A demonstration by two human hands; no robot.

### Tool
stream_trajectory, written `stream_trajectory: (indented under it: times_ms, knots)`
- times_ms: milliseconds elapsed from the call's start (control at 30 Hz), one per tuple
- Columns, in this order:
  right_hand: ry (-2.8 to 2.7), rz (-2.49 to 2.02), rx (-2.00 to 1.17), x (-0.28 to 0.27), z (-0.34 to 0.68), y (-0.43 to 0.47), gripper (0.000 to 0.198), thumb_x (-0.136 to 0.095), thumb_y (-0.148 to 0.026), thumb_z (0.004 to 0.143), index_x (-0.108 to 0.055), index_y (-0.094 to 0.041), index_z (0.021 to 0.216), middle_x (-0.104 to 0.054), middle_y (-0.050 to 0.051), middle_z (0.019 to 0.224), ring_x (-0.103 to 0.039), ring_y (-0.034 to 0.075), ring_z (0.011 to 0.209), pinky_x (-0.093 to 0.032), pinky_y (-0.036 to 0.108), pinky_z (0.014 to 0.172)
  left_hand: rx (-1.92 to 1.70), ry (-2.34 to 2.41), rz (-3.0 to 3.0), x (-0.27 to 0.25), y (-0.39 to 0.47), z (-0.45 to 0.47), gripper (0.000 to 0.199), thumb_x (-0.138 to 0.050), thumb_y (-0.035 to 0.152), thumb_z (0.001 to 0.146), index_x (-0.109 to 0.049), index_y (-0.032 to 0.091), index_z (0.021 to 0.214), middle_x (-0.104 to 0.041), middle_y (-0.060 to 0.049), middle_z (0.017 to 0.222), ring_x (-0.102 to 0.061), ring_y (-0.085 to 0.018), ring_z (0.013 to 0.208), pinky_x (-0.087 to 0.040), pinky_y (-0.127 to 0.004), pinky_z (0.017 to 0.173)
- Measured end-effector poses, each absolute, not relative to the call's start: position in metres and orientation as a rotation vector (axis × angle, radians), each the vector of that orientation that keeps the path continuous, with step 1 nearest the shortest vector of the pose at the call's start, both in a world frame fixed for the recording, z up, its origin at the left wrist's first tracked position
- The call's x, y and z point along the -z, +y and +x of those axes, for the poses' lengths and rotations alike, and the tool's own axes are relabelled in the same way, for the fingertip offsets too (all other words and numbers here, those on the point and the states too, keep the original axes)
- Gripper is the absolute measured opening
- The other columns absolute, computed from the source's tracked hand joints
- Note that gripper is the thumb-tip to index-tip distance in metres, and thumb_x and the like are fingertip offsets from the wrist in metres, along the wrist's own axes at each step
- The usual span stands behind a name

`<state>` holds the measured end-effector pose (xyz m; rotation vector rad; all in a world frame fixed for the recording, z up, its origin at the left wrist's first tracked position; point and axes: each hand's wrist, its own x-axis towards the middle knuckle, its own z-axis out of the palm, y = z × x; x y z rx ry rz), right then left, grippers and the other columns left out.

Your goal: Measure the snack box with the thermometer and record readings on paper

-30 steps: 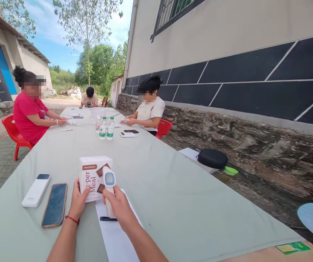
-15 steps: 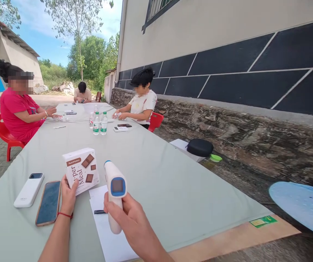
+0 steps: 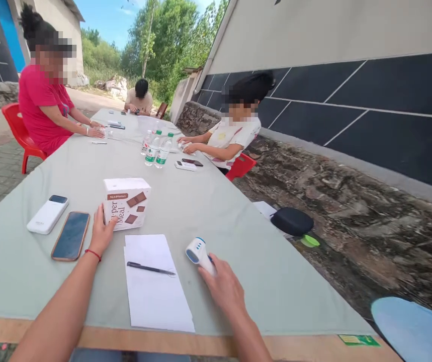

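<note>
My left hand (image 3: 102, 230) grips the lower left side of a white box (image 3: 127, 203) with chocolate pieces printed on it, thumb across the front. The box sits upright on the table. In my right hand (image 3: 225, 284) is a white and blue infrared thermometer (image 3: 199, 254), low over the table, its handle wrapped by my fingers; I cannot tell whether it touches the cloth. Between my hands lie white paper sheets (image 3: 157, 301) with a black pen (image 3: 150, 268) across them. Left of my left hand lie a smartphone (image 3: 70, 236) and a white power bank (image 3: 48, 214).
Water bottles (image 3: 157, 151) stand mid-table, with phones (image 3: 188, 165) beside them. Several people sit around the long table: one in pink (image 3: 46, 105) on the left, one in white (image 3: 236, 133) on the right, another at the far end. A black case (image 3: 291, 221) is beyond the right edge.
My right hand has moved right and down with the thermometer, turning it onto its side and uncovering the pen. The box has come down upright onto the table. The view has tilted.
</note>
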<state>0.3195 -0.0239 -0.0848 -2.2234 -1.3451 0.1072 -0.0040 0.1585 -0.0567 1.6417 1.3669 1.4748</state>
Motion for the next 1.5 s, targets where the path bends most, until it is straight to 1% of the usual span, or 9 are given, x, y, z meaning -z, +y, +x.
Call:
stream_trajectory:
  times_ms: [167,300,467,633,767,967,1200,1333,1500]
  knots:
    - [-1.498,-2.04,0.414,0.092,0.316,-0.026,0.054,-0.036,-0.057,0.092,-0.067,-0.016,0.109,-0.064,0.019,0.108,-0.056,0.034,0.099,-0.042,0.048,0.083,-1.595,1.668,1.845,0.05,0.139,-0.001,0.024,-0.062,0.027,0.08,-0.05,0.02,0.1,-0.057,-0.01,0.106,-0.054,-0.026,0.107,-0.046,-0.045,0.096]
    - [-1.845,-1.672,0.318,0.089,0.279,-0.018,0.045,-0.041,-0.053,0.097,-0.071,-0.02,0.101,-0.066,0.011,0.091,-0.059,0.027,0.088,-0.042,0.042,0.082,-1.132,1.593,2.087,0.034,0.121,0.003,0.005,-0.056,0.025,0.084,-0.053,0.02,0.085,-0.061,-0.004,0.086,-0.059,-0.019,0.083,-0.047,-0.031,0.077]
    - [-2.149,-1.497,0.172,0.086,0.252,-0.008,0.037,-0.041,-0.04,0.101,-0.072,-0.023,0.089,-0.062,0.004,0.074,-0.057,0.019,0.07,-0.04,0.035,0.071,-0.341,1.256,2.342,0.024,0.113,0.005,0.009,-0.063,0.029,0.079,-0.066,0.021,0.084,-0.068,-0.002,0.088,-0.064,-0.02,0.085,-0.046,-0.029,0.073]
    - [-2.095,-1.414,0.092,0.079,0.261,-0.014,0.025,-0.048,-0.032,0.098,-0.066,-0.021,0.086,-0.063,0.002,0.072,-0.058,0.017,0.07,-0.041,0.033,0.072,-0.122,1.199,2.467,0.019,0.109,0.007,0.025,-0.073,0.035,0.07,-0.07,0.02,0.09,-0.069,-0.007,0.102,-0.065,-0.025,0.095,-0.047,-0.035,0.085]
    - [-1.671,-1.5,-0.011,0.075,0.266,-0.026,0.027,-0.052,-0.043,0.095,-0.065,-0.02,0.088,-0.063,0.002,0.072,-0.057,0.017,0.065,-0.043,0.031,0.066,0.021,1.25,2.433,0.011,0.104,0.012,0.027,-0.076,0.036,0.072,-0.069,0.018,0.092,-0.069,-0.009,0.104,-0.065,-0.027,0.1,-0.047,-0.035,0.086]
    - [-1.007,-1.549,-0.145,0.067,0.245,-0.029,0.034,-0.071,-0.052,0.074,-0.062,-0.02,0.076,-0.066,0.002,0.072,-0.061,0.02,0.072,-0.047,0.034,0.074,0.017,1.177,2.374,0.01,0.101,0.016,0.007,-0.064,0.024,0.08,-0.065,0.019,0.085,-0.07,-0.006,0.099,-0.066,-0.023,0.094,-0.047,-0.031,0.076]
    - [-0.85,-1.359,-0.775,0.025,0.184,0.008,0.022,-0.065,-0.038,0.075,-0.065,-0.018,0.086,-0.066,0.002,0.071,-0.062,0.019,0.074,-0.049,0.035,0.074,-0.141,1.208,2.34,0.022,0.098,0.02,0.036,-0.064,0.02,0.076,-0.056,0.021,0.111,-0.063,-0.006,0.112,-0.065,-0.023,0.096,-0.048,-0.032,0.079]
    - [-0.727,-1.313,-0.986,0.029,0.158,0.045,0.016,-0.063,-0.03,0.066,-0.059,-0.019,0.076,-0.054,-0.004,0.057,-0.049,0.012,0.056,-0.042,0.027,0.057,-0.146,1.27,2.326,0.024,0.098,0.02,0.048,-0.067,0.026,0.076,-0.053,0.021,0.121,-0.057,-0.009,0.121,-0.065,-0.024,0.097,-0.05,-0.034,0.082]
    - [-0.813,-1.256,-1.031,0.063,0.151,0.061,0.011,-0.054,-0.031,0.068,-0.049,-0.021,0.07,-0.038,-0.009,0.048,-0.035,0.009,0.047,-0.029,0.024,0.047,-0.14,1.244,2.324,0.022,0.1,0.019,0.033,-0.063,0.023,0.079,-0.061,0.02,0.111,-0.061,-0.008,0.115,-0.065,-0.025,0.101,-0.051,-0.033,0.08]
